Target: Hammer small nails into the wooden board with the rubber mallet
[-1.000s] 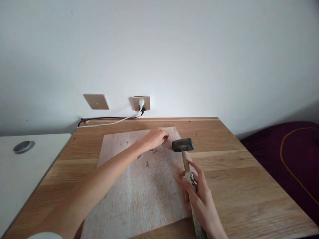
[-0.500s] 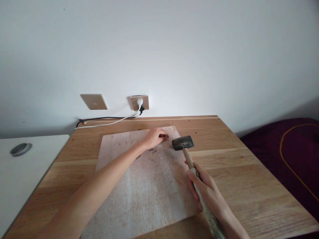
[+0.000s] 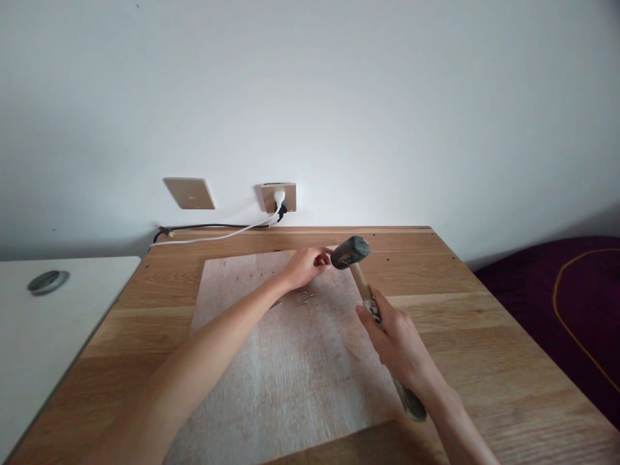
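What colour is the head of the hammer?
The hammer head is dark grey to black, seen best in the head view, on a pale wooden handle.

A wooden surface (image 3: 475, 336) is carrying a pale plywood board (image 3: 290, 368) lying flat. Loose nails (image 3: 303, 297) are lying on the board, and cables (image 3: 213, 232) are trailing along the far edge.

A mallet (image 3: 351, 252) with a dark, worn head and a pale wooden handle is gripped mid-handle, head tilted up just beside a small nail pinched upright at the far edge of a pale plywood sheet (image 3: 290, 368). Loose nails (image 3: 303, 297) lie scattered on the sheet nearby.
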`<action>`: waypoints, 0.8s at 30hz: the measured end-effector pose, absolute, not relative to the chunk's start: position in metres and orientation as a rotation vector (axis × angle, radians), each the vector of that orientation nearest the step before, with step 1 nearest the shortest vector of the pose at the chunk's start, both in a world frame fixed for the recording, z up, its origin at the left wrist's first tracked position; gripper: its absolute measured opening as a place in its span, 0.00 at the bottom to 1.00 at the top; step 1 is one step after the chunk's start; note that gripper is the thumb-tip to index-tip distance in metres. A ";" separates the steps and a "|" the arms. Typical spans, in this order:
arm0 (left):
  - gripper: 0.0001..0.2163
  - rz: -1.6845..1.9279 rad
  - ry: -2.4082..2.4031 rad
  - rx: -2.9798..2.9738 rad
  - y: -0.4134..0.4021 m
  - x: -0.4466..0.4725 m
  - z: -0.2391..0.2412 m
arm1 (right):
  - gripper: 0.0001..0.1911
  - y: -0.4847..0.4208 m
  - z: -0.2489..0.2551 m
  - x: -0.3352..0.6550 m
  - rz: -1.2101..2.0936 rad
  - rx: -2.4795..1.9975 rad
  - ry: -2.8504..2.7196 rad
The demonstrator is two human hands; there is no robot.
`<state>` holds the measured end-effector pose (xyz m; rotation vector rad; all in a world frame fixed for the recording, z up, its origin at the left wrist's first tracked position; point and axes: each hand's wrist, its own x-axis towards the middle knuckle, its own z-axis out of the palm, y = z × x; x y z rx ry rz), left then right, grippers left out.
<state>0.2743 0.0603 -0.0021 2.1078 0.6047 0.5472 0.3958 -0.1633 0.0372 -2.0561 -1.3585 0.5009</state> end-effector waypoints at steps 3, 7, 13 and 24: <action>0.22 0.551 0.619 2.046 0.059 0.274 -0.004 | 0.31 -0.161 0.030 0.394 0.395 -2.068 -1.412; 0.25 0.541 0.595 2.019 0.061 0.276 -0.006 | 0.33 -0.157 0.019 0.392 0.304 -2.106 -1.473; 0.24 0.500 0.512 2.169 0.069 0.256 0.011 | 0.31 -0.158 0.015 0.389 0.239 -2.121 -1.547; 0.04 0.216 0.574 2.692 0.057 0.193 0.037 | 0.30 -0.163 0.007 0.391 0.266 -2.071 -1.468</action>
